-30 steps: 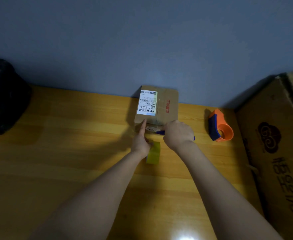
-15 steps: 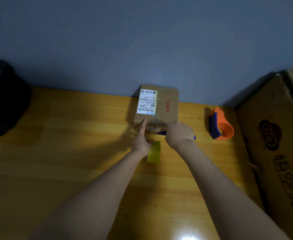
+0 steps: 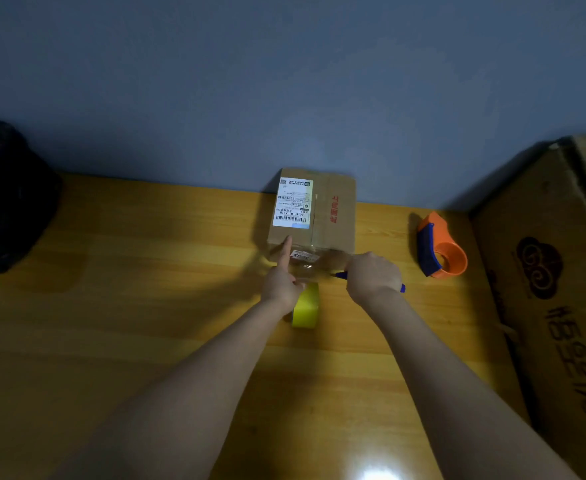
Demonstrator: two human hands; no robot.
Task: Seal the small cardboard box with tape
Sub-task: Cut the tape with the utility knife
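Note:
The small cardboard box (image 3: 333, 216), with a white shipping label and red print on top, stands against the wall at the back of the wooden table (image 3: 146, 306). A yellowish tape roll (image 3: 307, 306) stands on edge just in front of it. My left hand (image 3: 281, 282) holds that roll, and its index finger presses on the box's near top edge. A clear strip of tape stretches from the roll to the box's front face. My right hand (image 3: 372, 275) is closed around a blue-handled tool (image 3: 402, 288) whose tip meets the tape strip.
An orange and blue tape dispenser (image 3: 440, 251) lies on the table right of the box. A large cardboard box (image 3: 554, 289) fills the right side. A black bag (image 3: 7, 202) sits at the left edge. A grey wall rises right behind the small box.
Almost nothing has moved. My right hand has shifted slightly with the blue tool at the tape, and my left index finger stays on the box's edge.

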